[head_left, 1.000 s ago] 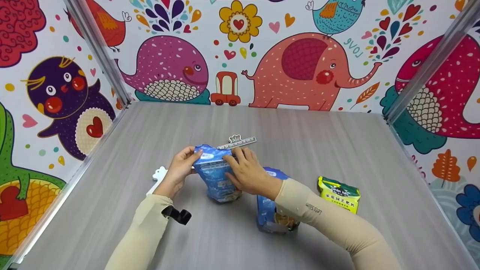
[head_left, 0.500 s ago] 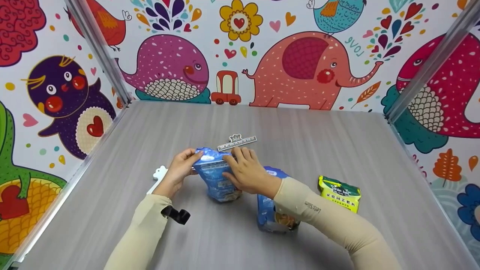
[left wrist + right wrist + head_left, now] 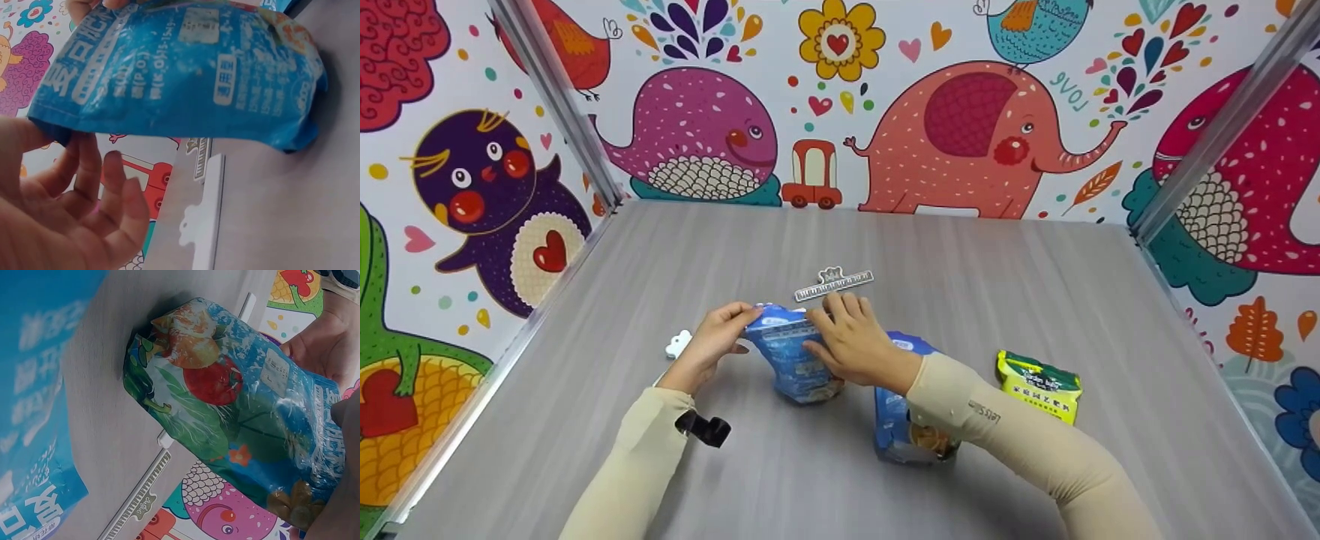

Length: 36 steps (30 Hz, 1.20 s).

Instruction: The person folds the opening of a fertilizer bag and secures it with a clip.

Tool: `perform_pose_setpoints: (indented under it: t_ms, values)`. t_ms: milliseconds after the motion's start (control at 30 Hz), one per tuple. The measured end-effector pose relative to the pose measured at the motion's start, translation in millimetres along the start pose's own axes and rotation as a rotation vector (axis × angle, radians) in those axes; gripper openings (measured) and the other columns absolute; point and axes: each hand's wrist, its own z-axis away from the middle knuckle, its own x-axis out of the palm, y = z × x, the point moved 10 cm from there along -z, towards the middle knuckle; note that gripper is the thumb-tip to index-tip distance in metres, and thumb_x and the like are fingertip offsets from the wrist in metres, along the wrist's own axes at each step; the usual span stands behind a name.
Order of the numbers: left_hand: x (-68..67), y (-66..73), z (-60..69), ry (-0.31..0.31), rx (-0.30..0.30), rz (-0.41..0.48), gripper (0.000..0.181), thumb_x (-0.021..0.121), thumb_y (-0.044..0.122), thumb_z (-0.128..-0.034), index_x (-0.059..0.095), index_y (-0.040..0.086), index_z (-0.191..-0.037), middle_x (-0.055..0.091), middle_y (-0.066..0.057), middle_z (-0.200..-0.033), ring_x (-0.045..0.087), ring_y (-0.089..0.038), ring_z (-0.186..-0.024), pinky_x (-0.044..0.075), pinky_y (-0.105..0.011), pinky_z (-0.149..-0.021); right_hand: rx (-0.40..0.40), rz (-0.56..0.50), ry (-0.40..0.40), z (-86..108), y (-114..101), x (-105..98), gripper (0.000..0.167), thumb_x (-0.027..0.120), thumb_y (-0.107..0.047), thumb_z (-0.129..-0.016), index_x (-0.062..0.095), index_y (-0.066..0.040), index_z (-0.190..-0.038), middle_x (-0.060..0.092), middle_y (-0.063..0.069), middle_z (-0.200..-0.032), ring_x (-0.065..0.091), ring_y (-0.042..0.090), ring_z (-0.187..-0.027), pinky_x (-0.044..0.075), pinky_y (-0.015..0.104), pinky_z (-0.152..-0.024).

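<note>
A blue fertilizer bag stands on the grey table, its top crumpled and partly bent over. My left hand pinches the top left corner between thumb and index finger; the left wrist view shows its other fingers loosely curled below. At the top right edge, my right hand grips the bag with thumb and fingers. Vegetables are printed on the bag's face in the right wrist view. A white bag clip lies beside the left hand, mostly covered by it in the head view.
A second blue bag stands under my right forearm. Further right lies a yellow-green fertilizer packet. Behind the held bag is a long clip with a piano-key pattern. Patterned walls with metal posts enclose the table.
The top edge of the held bag has sunk lower, uncovering the whole piano-key clip. My left hand has shifted slightly, still pinching the corner; the right hand stays nearly in place.
</note>
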Motion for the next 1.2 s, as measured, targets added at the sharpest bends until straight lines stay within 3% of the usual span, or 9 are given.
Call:
perform_pose_setpoints:
  t_ms: [333,633,800,1033,1200]
  values:
    - [0.0,5.2,3.3,-0.040,0.030,-0.190,0.032,0.053,0.028,-0.1031,0.065,-0.002,-0.109,0.064,0.001,-0.085,0.060,-0.014,-0.079,0.050,-0.031,-0.066,0.002,-0.013,-0.001,-0.6,0.4,-0.5,0.032,0.045,-0.041,-0.105,0.045,-0.012,-0.120,0.038,0.008,-0.106,0.034,0.026,-0.095,0.028,0.039,-0.077]
    - [6.4,8.3,7.9,-0.075,0.032,-0.346,0.043,0.043,0.035,-0.1062,0.062,-0.003,-0.114,0.064,-0.017,-0.108,0.059,-0.028,-0.093,0.046,-0.030,-0.064,0.010,-0.017,0.008,-1.2,1.0,-1.3,0.030,0.044,-0.040,-0.105,0.047,-0.011,-0.115,0.040,0.008,-0.104,0.035,0.026,-0.094,0.028,0.039,-0.076]
    - [9.4,14.0,8.8,-0.068,0.073,-0.391,0.043,0.039,0.034,-0.1074,0.060,-0.003,-0.116,0.063,-0.022,-0.117,0.060,-0.030,-0.095,0.046,-0.031,-0.065,0.010,-0.021,0.029,-1.6,0.9,-2.1,0.026,0.044,-0.037,-0.105,0.049,-0.011,-0.110,0.041,0.008,-0.101,0.035,0.026,-0.091,0.028,0.038,-0.074]
    - [12.1,27.4,12.9,-0.015,0.161,-0.453,0.040,0.042,0.033,-0.1070,0.062,-0.001,-0.113,0.067,-0.021,-0.114,0.059,-0.037,-0.111,0.044,-0.052,-0.093,0.026,-0.030,0.025,-2.7,1.2,-2.5,0.023,0.043,-0.033,-0.106,0.049,-0.011,-0.107,0.040,0.008,-0.100,0.035,0.026,-0.091,0.028,0.038,-0.074]
    - [15.5,37.5,17.8,0.031,0.241,-0.491,0.036,0.049,0.032,-0.1050,0.063,0.002,-0.117,0.067,-0.019,-0.115,0.061,-0.036,-0.109,0.046,-0.053,-0.092,0.036,-0.033,0.021,-3.9,2.2,-2.3,0.020,0.042,-0.030,-0.106,0.049,-0.011,-0.106,0.041,0.008,-0.101,0.036,0.026,-0.090,0.028,0.038,-0.073]
